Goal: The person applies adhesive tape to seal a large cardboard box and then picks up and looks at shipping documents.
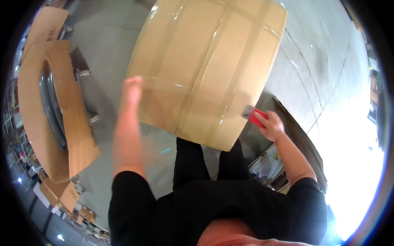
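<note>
A large brown cardboard box (197,53) stands before me, several strips of shiny clear tape running along and across its top. My left hand (133,88) is at the box's left edge, smeared by motion; whether its fingers hold anything does not show. By the near right edge of the box, my right hand (271,126) is closed around a red tool with a grey head (253,115), its exact kind too blurred to make out. The grey end points at the box; contact between them cannot be made out.
To the left, an open cardboard carton (78,119) with dark grey curved parts (52,110) stands by wheeled supports. A smaller open box (61,192) lies at lower left. A dark panel (301,137) and a container with papers (266,166) are beside my right arm.
</note>
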Action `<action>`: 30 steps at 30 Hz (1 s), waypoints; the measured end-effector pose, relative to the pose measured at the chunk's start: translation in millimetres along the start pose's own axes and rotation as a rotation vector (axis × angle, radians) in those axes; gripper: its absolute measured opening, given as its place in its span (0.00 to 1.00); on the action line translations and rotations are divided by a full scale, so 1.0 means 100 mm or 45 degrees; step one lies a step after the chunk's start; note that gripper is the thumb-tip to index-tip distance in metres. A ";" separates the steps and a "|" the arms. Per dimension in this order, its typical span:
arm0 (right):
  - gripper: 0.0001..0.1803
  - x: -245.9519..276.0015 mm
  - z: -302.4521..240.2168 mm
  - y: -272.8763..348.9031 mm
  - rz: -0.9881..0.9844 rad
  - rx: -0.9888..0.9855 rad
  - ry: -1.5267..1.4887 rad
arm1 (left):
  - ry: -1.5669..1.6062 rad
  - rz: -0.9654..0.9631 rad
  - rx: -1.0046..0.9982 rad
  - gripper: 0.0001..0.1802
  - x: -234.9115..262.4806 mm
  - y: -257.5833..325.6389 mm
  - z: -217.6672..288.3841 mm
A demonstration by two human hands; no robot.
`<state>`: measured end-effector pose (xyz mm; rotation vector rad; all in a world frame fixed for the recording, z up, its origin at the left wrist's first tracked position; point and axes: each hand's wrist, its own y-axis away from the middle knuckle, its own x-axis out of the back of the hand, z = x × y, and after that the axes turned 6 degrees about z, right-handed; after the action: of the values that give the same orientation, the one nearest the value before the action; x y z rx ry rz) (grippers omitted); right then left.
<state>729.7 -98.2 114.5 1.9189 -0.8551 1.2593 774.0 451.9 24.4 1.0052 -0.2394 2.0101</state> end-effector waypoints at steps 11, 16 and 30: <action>0.30 -1.20 0.24 -0.36 -0.870 -0.894 0.330 | -0.476 -0.487 0.321 0.27 0.29 -2.42 -2.33; 0.26 -0.47 0.27 0.25 -0.691 -1.566 -0.168 | -1.091 0.008 0.211 0.32 0.05 -1.79 -1.63; 0.36 0.22 -2.03 -0.61 -0.176 -0.774 -1.955 | 0.863 -1.257 0.687 0.24 0.51 1.59 0.84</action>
<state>686.2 98.2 185.4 2.0778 -1.4797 -0.7853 684.2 343.2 146.7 0.4936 1.0160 1.3528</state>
